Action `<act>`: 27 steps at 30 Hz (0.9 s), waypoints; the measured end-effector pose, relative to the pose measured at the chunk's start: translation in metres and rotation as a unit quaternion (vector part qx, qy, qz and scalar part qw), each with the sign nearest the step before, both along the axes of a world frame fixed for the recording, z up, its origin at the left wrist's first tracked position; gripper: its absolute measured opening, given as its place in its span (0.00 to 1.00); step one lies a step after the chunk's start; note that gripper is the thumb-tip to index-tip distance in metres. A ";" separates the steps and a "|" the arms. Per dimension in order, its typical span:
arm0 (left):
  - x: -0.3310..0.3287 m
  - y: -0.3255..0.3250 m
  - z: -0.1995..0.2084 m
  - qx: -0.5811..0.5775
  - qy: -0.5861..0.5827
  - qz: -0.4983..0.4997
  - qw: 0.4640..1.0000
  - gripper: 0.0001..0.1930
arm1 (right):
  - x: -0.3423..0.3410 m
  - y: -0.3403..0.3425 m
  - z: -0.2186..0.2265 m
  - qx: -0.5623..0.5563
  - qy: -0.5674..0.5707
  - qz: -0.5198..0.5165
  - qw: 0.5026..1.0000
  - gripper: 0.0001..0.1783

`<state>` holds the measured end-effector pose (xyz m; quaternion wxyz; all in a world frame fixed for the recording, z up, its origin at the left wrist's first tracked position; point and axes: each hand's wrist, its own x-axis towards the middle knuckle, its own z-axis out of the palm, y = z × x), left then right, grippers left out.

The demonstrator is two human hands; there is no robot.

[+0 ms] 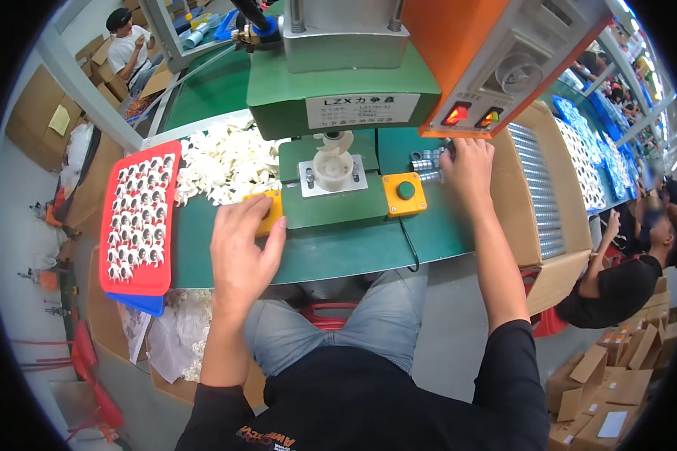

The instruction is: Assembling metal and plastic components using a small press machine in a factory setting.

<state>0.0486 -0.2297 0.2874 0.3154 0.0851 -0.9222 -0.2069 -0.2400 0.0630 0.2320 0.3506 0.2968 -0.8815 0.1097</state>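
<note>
My left hand [242, 244] lies over the left yellow button box [275, 219], fingers stretched out and thumb apart. It covers most of that box. My right hand [469, 171] reaches down among short silvery metal rings [429, 165] on the green table. Its fingers are curled in; whatever lies between the fingertips is hidden. Between my hands stands a green press [331, 201] with a round whitish holder [332, 170] on a metal plate. A white plastic piece [334, 141] shows at the top of the holder. The right yellow box [405, 195] carries a green button.
White plastic pieces [226, 161] are heaped left of the press. Beside them a red tray [139, 274] holds rows of white pieces with dark ring openings. A cardboard box [519, 218] of metal tubes stands right. An orange control unit [466, 98] overhangs my right hand. Other people sit farther off.
</note>
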 end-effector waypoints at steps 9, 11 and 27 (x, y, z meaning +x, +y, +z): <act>-0.066 0.032 0.029 0.233 0.062 -0.051 0.969 0.27 | -0.003 -0.021 -0.009 -0.174 -0.101 0.058 0.978 0.13; -0.083 0.038 0.027 0.239 0.089 -0.053 0.965 0.25 | -0.003 -0.025 -0.011 -0.176 -0.087 0.071 0.978 0.13; -0.057 0.018 -0.001 0.133 0.126 0.012 0.983 0.18 | 0.006 -0.034 0.004 0.009 -0.232 0.129 0.964 0.24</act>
